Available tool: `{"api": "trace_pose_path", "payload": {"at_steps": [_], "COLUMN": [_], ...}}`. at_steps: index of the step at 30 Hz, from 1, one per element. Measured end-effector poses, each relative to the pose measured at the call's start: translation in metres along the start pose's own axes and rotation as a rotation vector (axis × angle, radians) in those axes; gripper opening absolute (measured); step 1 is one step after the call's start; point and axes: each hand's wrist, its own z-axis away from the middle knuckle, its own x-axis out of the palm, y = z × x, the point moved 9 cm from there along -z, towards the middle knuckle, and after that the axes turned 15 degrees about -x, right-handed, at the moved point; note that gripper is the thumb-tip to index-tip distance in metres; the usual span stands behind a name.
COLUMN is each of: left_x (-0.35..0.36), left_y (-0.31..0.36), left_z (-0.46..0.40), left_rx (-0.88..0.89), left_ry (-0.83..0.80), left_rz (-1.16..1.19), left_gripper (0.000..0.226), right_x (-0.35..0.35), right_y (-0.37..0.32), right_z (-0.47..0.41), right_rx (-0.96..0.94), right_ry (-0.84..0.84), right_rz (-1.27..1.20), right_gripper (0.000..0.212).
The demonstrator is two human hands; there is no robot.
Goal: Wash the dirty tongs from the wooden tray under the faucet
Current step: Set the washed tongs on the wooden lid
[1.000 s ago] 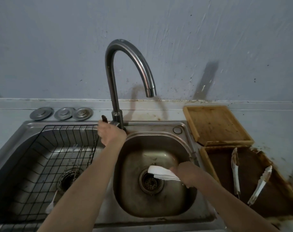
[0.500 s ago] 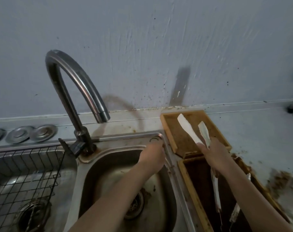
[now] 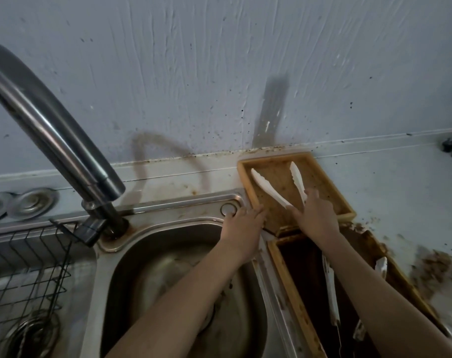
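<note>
The white tongs [image 3: 279, 188] lie spread in a V on the floor of the light wooden tray [image 3: 248, 177] that stands against the wall, just right of the sink. Their hinge end is under the right hand [image 3: 316, 218], and the two arms point away toward the wall. The right hand's fingers are curled over this hinge end and seem to pinch it, though the palm side is hidden, so how firm the hold is cannot be told. The left hand [image 3: 241, 224] rests on the sink rim, and its relaxed fingers touch the near left corner of the tray without gripping anything.

I judge that the step in hand is setting these tongs down in the light tray. To do it well, the right hand should lower the hinge end until it lies flat and only then let go, so that the springy arms do not jump or slide over the rim. The left hand can steady the tray, because it sits close to the basin edge.

Nearer to the person, a darker, dirty wooden tray [image 3: 292, 293] holds another pair of tongs [image 3: 330, 290], partly covered by the right forearm. These look still unwashed. The faucet [image 3: 51, 130] arches over the basin at the left, and no water is seen running from it.
</note>
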Motion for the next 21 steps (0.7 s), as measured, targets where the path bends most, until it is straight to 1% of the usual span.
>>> {"api": "trace_pose_path", "payload": {"at_steps": [3, 6, 8, 10, 12, 13, 15, 17, 19, 21], "left_x": [0.003, 0.008, 0.012, 0.013, 0.012, 0.01, 0.004, 0.003, 0.005, 0.013], "left_y": [0.0, 0.001, -0.002, -0.004, 0.0, 0.005, 0.018, 0.032, 0.04, 0.041], "left_z": [0.004, 0.009, 0.014, 0.022, 0.034, 0.041, 0.058, 0.071, 0.088, 0.094], "left_rx": [0.008, 0.016, -0.019, -0.047, -0.034, -0.008, 0.075, 0.162, 0.216, 0.222], "left_ry": [-0.016, -0.049, -0.085, -0.091, -0.059, -0.037, -0.004, -0.002, -0.045, -0.125], "left_rz": [-0.03, -0.046, -0.016, -0.003, 0.017, 0.041, 0.09, 0.103, 0.077, 0.043], "left_gripper": [0.085, 0.087, 0.085, 0.083, 0.083, 0.084, 0.085, 0.083, 0.077, 0.076], "right_x": [0.005, -0.008, -0.023, -0.037, -0.046, -0.047, -0.037, -0.018, -0.004, 0.004], "right_y": [0.008, 0.012, 0.015, 0.019, 0.023, 0.023, 0.027, 0.034, 0.038, 0.04], "right_z": [0.0, 0.014, 0.032, 0.056, 0.083, 0.097, 0.122, 0.139, 0.155, 0.16], "right_rx": [0.047, 0.016, -0.027, -0.062, -0.071, -0.064, -0.014, 0.074, 0.132, 0.159], "right_ry": [0.004, 0.112, 0.19, 0.244, 0.258, 0.236, 0.119, -0.055, -0.178, -0.209], "right_rz": [-0.238, -0.377, -0.363, -0.272, -0.161, -0.115, -0.043, 0.032, 0.086, 0.094], "right_gripper": [0.056, 0.049, 0.045, 0.039, 0.029, 0.023, 0.014, 0.018, 0.023, 0.021]}}
